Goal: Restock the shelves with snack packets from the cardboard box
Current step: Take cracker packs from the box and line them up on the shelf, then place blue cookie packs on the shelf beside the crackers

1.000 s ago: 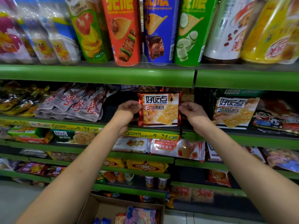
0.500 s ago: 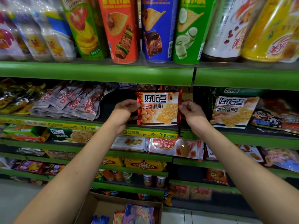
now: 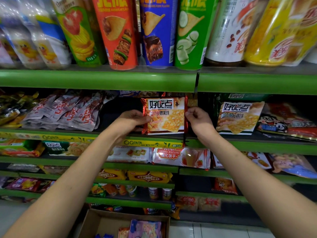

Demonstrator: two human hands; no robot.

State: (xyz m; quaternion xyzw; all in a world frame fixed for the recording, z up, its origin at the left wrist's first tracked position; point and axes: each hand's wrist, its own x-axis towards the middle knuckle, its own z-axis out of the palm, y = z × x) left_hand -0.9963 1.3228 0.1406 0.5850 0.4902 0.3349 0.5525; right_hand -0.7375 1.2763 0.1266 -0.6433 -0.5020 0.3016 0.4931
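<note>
A red-edged biscuit packet (image 3: 165, 115) stands upright on the green shelf (image 3: 240, 143), second level from the top. My left hand (image 3: 133, 120) grips its left edge and my right hand (image 3: 199, 120) pinches its right edge. More packets of the same kind sit behind it. The cardboard box (image 3: 96, 225) lies on the floor at the bottom centre, open, with a purple packet (image 3: 145, 228) and other snack packets inside.
A similar green-edged biscuit packet (image 3: 238, 117) stands to the right. Grey-and-red pouches (image 3: 68, 112) lie to the left, with a dark gap between them and the held packet. Tall chip tubes (image 3: 159, 30) fill the shelf above. Lower shelves hold biscuits and small cups.
Both hands stay on the packet, which sits slightly more upright and further onto the shelf. The view has shifted slightly.
</note>
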